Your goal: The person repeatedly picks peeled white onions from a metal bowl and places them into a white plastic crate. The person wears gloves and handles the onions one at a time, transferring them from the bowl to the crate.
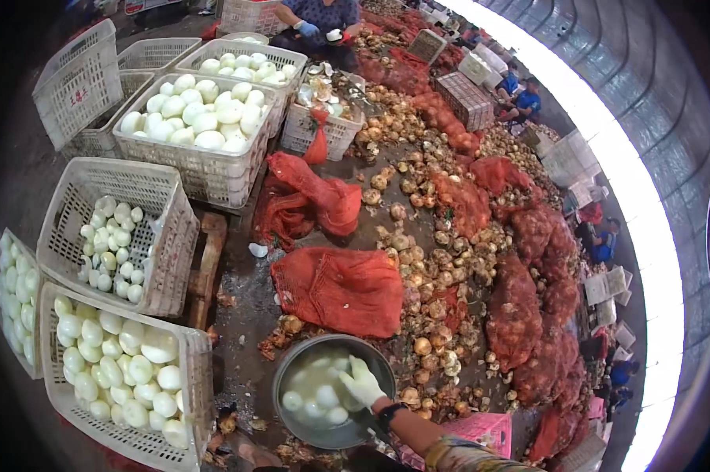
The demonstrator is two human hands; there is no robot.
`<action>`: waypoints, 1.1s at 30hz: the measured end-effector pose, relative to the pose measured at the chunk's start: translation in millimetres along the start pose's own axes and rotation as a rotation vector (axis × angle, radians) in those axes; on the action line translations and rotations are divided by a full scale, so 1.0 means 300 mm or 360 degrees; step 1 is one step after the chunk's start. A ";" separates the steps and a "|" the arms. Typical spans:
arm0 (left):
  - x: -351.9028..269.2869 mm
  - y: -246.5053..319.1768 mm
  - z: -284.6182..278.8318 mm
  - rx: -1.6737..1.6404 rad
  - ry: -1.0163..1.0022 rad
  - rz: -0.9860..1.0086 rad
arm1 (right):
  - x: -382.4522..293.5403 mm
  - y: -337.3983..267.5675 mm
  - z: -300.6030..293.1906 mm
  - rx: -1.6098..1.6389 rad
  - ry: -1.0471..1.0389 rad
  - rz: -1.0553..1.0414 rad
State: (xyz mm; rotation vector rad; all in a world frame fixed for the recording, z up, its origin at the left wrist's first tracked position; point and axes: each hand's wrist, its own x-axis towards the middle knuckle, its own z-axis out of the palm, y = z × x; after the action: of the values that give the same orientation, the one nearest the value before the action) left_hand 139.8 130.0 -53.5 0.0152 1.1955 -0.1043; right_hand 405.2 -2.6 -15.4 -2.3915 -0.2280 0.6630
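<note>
My right hand (362, 382), in a whitish glove with a dark band at the wrist, reaches over a round grey metal basin (278, 377). Its fingers are spread at the surface of cloudy water, and no onion shows in its grasp. Several peeled white onions (326, 396) sit in the water, some blurred beneath it. My left hand is out of view. Just beyond the basin lies a flattened red mesh sack (337, 289). Unpeeled brown onions (423, 346) spread over the ground to the basin's right.
Plastic crates of peeled onions (125, 377) stand on the left, one crate (172, 236) beside a wooden pallet (207, 265). Filled red mesh sacks (511, 312) line the right. A pink basket (496, 433) is near my forearm. Farther off, a gloved person (325, 17) holds something white.
</note>
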 end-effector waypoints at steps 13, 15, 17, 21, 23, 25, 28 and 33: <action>-0.056 -0.192 -0.223 -0.0128 0.0036 0.0072 | 0.275 -0.067 0.102 0.0005 -0.0869 0.0313; -0.072 -0.316 -0.242 -0.0167 -0.0012 -0.0051 | 0.311 0.119 0.116 0.0544 -0.0797 0.0618; -0.121 -0.373 -0.359 -0.0230 0.0053 -0.0055 | 0.266 0.052 0.151 0.0960 -0.1032 0.0575; -0.228 -0.368 -0.194 0.0000 0.0084 0.0065 | 0.235 0.092 0.047 0.1075 -0.0852 0.0186; -0.225 -0.360 -0.183 -0.0022 0.0168 0.0058 | 0.213 0.081 0.031 0.1148 -0.1026 0.0265; -0.261 -0.335 -0.142 0.0077 0.0208 0.0138 | 0.190 0.028 0.053 0.1096 -0.1035 0.0356; -0.298 -0.290 -0.055 0.0084 0.0186 0.0046 | 0.209 -0.081 0.045 0.1167 -0.0832 0.0508; -0.206 -0.343 -0.039 0.0035 -0.0025 -0.0152 | 0.390 0.251 0.105 -0.1413 -0.0624 -0.1033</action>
State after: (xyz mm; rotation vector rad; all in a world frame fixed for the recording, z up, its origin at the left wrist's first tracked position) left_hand 97.5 33.0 4.1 -0.0235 1.1792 -0.2011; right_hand 489.2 -7.1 -130.7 -2.6658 -1.6783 0.7961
